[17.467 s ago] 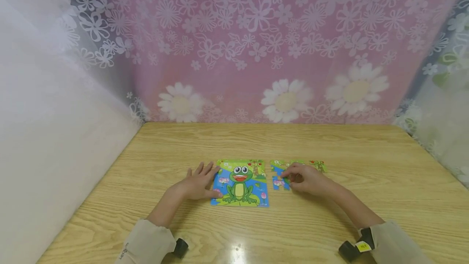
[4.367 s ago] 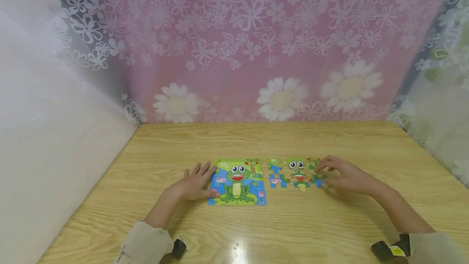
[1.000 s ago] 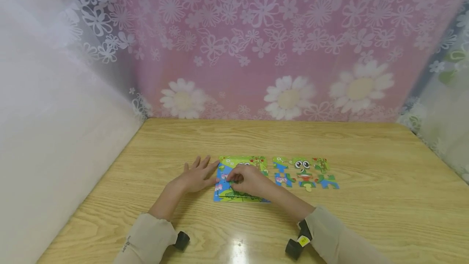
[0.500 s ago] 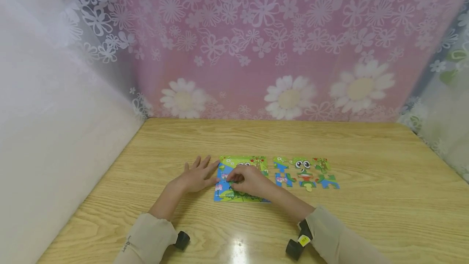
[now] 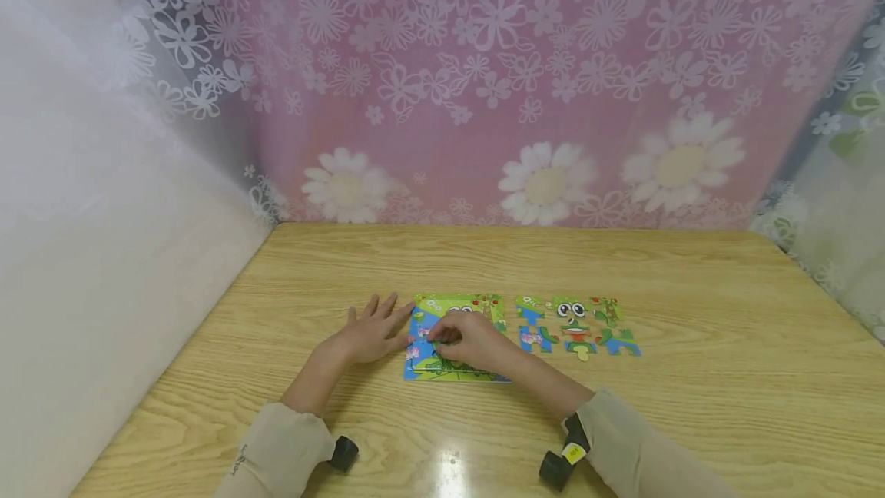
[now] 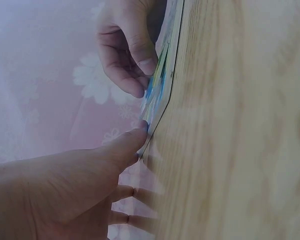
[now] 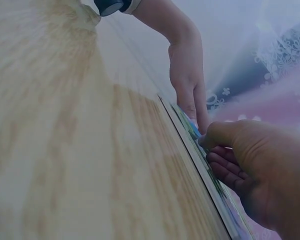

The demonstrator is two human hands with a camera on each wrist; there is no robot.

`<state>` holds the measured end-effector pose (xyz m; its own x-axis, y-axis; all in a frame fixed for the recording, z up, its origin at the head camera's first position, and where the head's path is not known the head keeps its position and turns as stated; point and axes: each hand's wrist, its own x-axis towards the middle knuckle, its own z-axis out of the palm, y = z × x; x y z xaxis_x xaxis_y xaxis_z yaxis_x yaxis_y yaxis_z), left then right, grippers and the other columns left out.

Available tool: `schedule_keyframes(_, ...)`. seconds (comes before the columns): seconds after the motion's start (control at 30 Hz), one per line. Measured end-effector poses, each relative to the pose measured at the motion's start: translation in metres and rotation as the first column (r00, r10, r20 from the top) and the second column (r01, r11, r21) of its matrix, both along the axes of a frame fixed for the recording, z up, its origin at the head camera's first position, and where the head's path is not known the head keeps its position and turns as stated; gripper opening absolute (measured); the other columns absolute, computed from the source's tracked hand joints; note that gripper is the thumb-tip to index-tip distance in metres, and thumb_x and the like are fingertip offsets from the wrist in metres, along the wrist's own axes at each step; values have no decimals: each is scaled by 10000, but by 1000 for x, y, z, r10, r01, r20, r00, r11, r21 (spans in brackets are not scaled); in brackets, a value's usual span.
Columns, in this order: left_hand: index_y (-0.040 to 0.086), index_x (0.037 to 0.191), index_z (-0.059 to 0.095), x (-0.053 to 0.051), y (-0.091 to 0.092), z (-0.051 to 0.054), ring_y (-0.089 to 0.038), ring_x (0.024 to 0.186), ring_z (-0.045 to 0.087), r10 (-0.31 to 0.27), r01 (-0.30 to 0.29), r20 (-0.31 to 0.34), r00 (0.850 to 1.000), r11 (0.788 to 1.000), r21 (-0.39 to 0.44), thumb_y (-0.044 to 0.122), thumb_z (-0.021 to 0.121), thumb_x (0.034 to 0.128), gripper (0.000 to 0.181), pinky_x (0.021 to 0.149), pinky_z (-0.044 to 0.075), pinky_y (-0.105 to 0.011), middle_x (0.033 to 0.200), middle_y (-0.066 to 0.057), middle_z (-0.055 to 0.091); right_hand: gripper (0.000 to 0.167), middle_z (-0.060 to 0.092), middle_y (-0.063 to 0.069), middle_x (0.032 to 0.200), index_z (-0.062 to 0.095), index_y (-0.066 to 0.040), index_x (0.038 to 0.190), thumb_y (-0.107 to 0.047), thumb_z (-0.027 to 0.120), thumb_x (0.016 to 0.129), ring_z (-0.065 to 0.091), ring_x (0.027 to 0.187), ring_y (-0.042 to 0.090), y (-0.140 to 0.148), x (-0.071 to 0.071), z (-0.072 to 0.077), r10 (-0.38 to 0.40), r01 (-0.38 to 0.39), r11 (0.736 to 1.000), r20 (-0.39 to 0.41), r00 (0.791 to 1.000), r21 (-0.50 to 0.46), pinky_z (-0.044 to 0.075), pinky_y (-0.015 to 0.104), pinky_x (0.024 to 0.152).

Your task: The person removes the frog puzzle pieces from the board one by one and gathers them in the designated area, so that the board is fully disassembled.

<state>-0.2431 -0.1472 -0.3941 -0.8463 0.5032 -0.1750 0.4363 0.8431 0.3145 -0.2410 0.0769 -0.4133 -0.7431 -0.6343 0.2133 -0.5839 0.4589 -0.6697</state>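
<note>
A square frog jigsaw puzzle (image 5: 459, 376) lies on the table, partly hidden under my right hand (image 5: 477, 340). That hand's thumb and index finger pinch a puzzle piece (image 5: 434, 362) at the lower left of the puzzle; the piece is mostly covered. In the left wrist view, a blue edge shows just under those fingertips. My left hand (image 5: 373, 335) lies flat with fingers spread at the puzzle's left edge, its thumb touching the border. To the right sit loose pieces in two rows, among them a frog-eyes piece (image 5: 570, 309), a mouth piece (image 5: 579, 344) and a pink-flower piece (image 5: 535, 339).
The wooden table (image 5: 705, 375) extends around the puzzle. A pink floral curtain (image 5: 442, 83) hangs behind it, and a white sheet (image 5: 124, 252) closes the left side. Black wrist cameras sit at both sleeves.
Since the earliest frame, several pieces have been laid out in two rows at the right. My right hand has come back left onto the puzzle and barely moves over the last second. The left hand stays.
</note>
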Motion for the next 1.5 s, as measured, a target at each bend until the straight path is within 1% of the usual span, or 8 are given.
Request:
schedule_keyframes(0.37,144,1479,207,1,1,3,-458,1326,3,5,-5,3,1000,1000,9,410,432,966,620,940,15,-698,1495,-213,82,128,586,-61,886,672,-84,938,-36,675,820,561,806,102,-1,2,-2,-2,3,1000,-36,999,3,470,202,708)
schedule_keyframes(0.6,157,1482,194,0,-1,0,-449,1329,-8,9,-9,-2,1000,1000,4,430,417,964,627,942,11,-695,1499,-203,69,122,578,-50,877,670,-69,927,-42,693,810,556,802,106,-3,6,0,-13,14,1000,-62,998,3,465,194,714)
schedule_keyframes(0.8,149,1481,198,1,-1,1,-452,1327,-6,7,-7,-5,1000,1000,2,418,418,968,620,941,11,-696,1498,-208,71,128,586,-41,887,666,-58,929,-26,689,808,563,808,109,-3,7,-1,-16,15,1000,-63,998,-24,468,193,723)
schedule_keyframes(0.93,146,1480,200,1,0,2,-454,1326,-7,2,-2,-3,1000,1000,1,415,419,969,618,940,9,-696,1497,-210,69,137,583,-51,899,664,-70,937,-11,676,815,569,821,109,0,8,0,-11,9,999,-41,999,-48,474,199,726)
schedule_keyframes(1.1,151,1481,202,1,2,2,-448,1328,-11,8,-8,5,1000,1000,-1,428,410,969,618,945,5,-692,1499,-203,67,137,585,-64,894,664,-86,951,-34,667,824,566,808,101,12,12,6,-17,16,999,-20,1000,-45,480,222,712)
schedule_keyframes(1.23,151,1482,194,1,1,1,-442,1331,-15,10,-10,7,1000,1000,10,449,425,957,646,946,2,-690,1500,-200,66,150,602,-71,905,664,-108,969,-64,673,826,573,813,88,26,15,11,-52,51,998,-19,998,-26,480,232,709)
schedule_keyframes(1.33,160,1486,177,1,1,1,-436,1333,-25,8,-8,8,1000,1000,20,494,476,919,723,947,-3,-687,1503,-195,60,156,602,-69,904,667,-128,969,-57,670,829,569,815,91,39,18,15,-80,79,997,-6,997,-20,481,247,706)
schedule_keyframes(1.5,203,1493,128,1,0,0,-408,1338,-60,7,-7,19,1000,1000,-6,601,515,843,855,959,-19,-671,1512,-161,27,152,577,-70,905,673,-131,954,-43,662,830,551,818,103,64,22,19,-105,104,994,-25,994,-16,482,281,714)
